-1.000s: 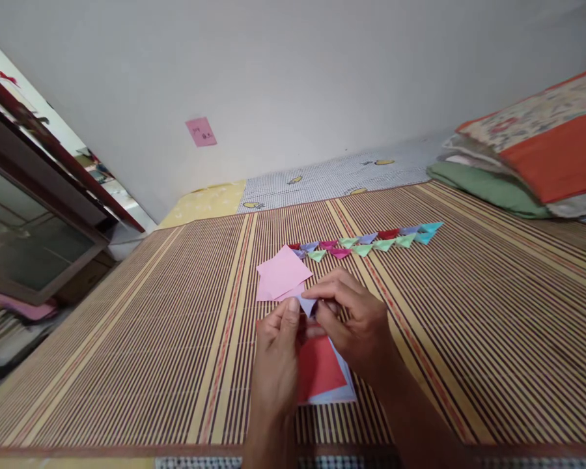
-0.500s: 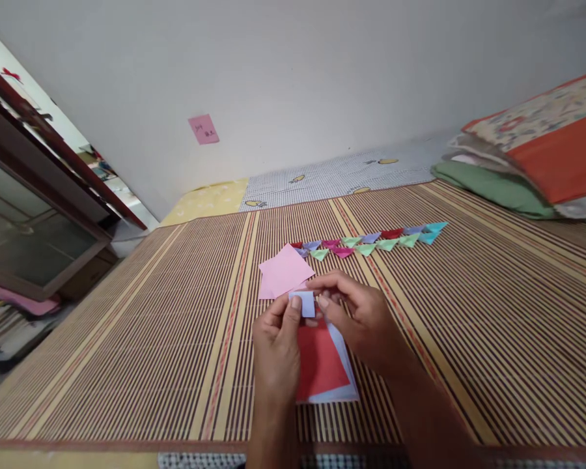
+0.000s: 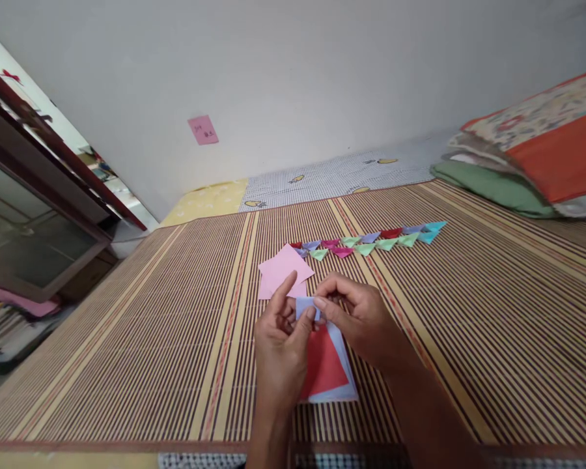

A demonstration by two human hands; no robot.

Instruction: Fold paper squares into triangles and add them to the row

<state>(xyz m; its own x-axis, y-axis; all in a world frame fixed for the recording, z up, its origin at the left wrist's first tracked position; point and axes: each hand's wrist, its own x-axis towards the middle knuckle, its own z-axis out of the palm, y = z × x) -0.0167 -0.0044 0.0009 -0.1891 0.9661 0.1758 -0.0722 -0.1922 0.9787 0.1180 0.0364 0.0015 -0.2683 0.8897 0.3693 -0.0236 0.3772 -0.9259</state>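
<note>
A small folded piece of light blue paper (image 3: pixel 303 306) is held up between both hands. My left hand (image 3: pixel 282 339) grips it with the thumb across its front, the index finger pointing up and away. At its upper right corner, my right hand (image 3: pixel 356 316) pinches the paper between thumb and fingertips. Beneath the hands lie a red paper sheet (image 3: pixel 325 365) and light blue sheets (image 3: pixel 344 392), partly covered by my left hand. Just beyond are overlapping pink paper sheets (image 3: pixel 284 268).
Two rows of small folded paper triangles (image 3: pixel 366 249) in several colours lie farther back on the striped mat (image 3: pixel 176 339). Folded bedding (image 3: pixel 542 156) is piled at the right by the wall. A pink note (image 3: pixel 203 130) is on the wall; a glass-paned door (image 3: pixel 34 221) stands left.
The blue paper has moved slightly right and turned a little. My left index finger has lifted off, and my right fingers now pinch the paper's corner.
</note>
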